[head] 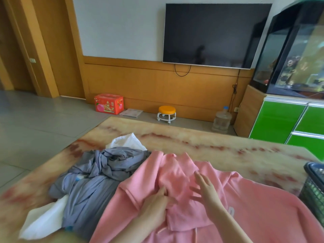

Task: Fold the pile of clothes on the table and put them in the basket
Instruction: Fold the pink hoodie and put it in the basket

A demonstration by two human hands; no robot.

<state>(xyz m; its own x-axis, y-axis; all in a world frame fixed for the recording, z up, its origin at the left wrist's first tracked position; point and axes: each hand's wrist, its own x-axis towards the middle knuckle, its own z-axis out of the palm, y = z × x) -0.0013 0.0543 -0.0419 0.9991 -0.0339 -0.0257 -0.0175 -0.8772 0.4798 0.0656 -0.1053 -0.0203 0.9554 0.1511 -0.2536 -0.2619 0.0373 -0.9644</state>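
Observation:
A pink garment lies spread across the near part of the marble-patterned table, with a sleeve or flap folded over its middle. My left hand rests on the pink cloth, and whether its fingertips pinch the folded part I cannot tell. My right hand hovers flat just above the same fold, fingers straight and spread. To the left sits a crumpled grey garment on top of a white one. The dark basket stands at the table's right edge, partly cut off.
Beyond the table are a tiled floor, a red box, an orange stool and a water jug. A wall television hangs behind. A fish tank on a green cabinet stands at right.

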